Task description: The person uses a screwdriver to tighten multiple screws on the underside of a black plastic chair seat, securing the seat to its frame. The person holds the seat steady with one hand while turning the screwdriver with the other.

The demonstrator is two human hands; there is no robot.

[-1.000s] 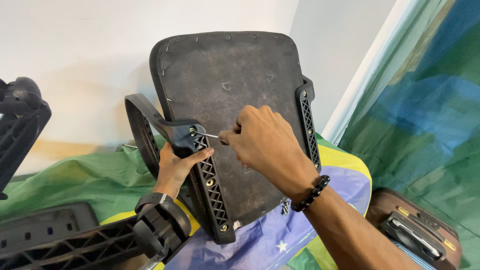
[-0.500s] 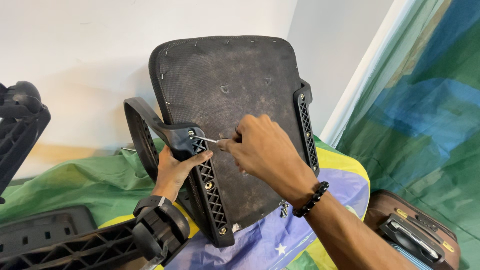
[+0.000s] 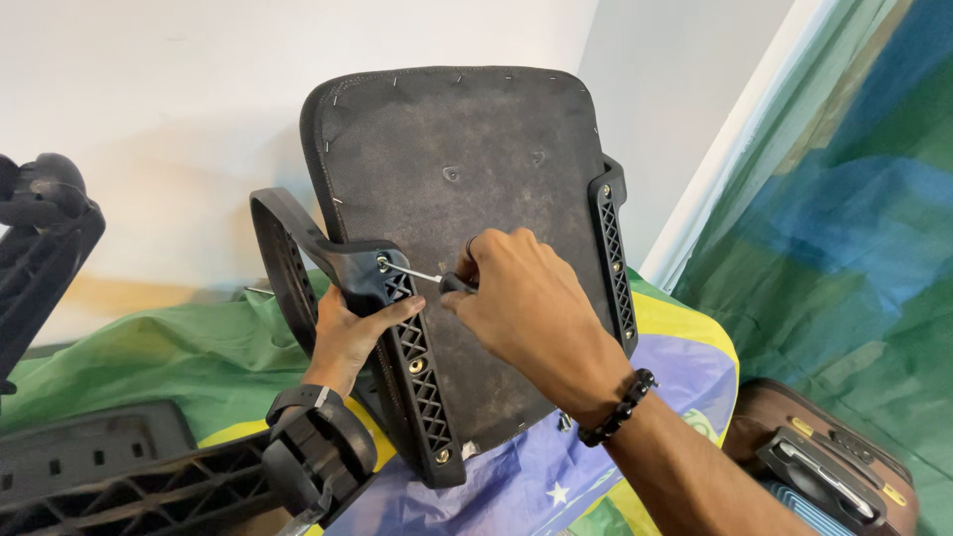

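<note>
The right hand (image 3: 526, 308) hid most of the screwdriver (image 3: 437, 279) its fingers gripped; the left hand (image 3: 347, 333), fingers closed, clasped the armrest (image 3: 308, 253).

We are seeing the dark padded chair seat panel (image 3: 467, 228) standing upright on the green, yellow and blue flag cloth (image 3: 169, 367). A black plastic armrest bracket (image 3: 397, 347) is lying against its left edge, a brown suitcase (image 3: 824, 467) sitting lower right, a black ribbed plastic chair part (image 3: 149, 486) lower left.

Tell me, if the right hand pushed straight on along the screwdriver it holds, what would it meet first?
The right hand drives the screwdriver toward the armrest bracket; its tip already seems seated on the top screw there.
</note>
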